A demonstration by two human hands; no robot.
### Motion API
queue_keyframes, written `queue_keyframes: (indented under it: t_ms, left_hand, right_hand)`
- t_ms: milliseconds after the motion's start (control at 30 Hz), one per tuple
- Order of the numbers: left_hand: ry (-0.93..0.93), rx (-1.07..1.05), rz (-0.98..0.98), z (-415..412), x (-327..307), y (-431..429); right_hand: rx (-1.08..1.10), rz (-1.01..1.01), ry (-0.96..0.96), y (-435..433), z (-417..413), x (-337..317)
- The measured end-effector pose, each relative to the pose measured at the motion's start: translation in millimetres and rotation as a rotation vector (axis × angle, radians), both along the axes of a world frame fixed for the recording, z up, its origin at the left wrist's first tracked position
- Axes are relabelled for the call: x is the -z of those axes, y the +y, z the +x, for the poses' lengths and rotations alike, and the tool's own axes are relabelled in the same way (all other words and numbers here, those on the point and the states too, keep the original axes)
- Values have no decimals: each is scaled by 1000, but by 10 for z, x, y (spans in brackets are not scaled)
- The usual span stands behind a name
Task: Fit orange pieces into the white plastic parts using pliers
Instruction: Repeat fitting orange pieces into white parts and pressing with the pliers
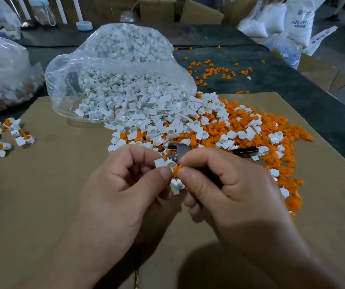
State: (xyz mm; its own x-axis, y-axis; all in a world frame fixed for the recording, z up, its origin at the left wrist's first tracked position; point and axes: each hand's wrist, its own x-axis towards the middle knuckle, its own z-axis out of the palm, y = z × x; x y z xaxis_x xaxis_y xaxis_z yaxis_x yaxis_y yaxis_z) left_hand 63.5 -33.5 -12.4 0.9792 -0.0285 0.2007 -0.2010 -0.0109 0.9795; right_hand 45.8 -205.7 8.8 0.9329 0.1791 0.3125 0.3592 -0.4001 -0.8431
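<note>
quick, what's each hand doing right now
Left hand: pinching a white plastic part.
Right hand: pinching an orange piece at that part.

Soft, rather dim indoor light falls from above, perhaps slightly behind the camera, laying a broad dark shadow on the cardboard sheet near the bottom edge. The clear plastic bag carries pale glare; the white plastic parts look crisp. Wide-angle distortion curves the edges; the far background is blurred.
</note>
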Motion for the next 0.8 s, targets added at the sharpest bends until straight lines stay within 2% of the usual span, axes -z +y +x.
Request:
queue_keyframes:
  t_ms: [100,300,467,800]
  left_hand:
    - [19,10,-12,4,-1,2]
    - [41,15,0,8,-16,-4]
    - [34,9,71,-5,-10,9]
    - [83,100,6,5,30,21]
  right_hand:
    - [38,-255,-144,11,4,-35]
    - [42,-422,-273,23,10,-47]
    - [36,-412,-319,10,8,-28]
    - [53,-449,-287,3,10,-21]
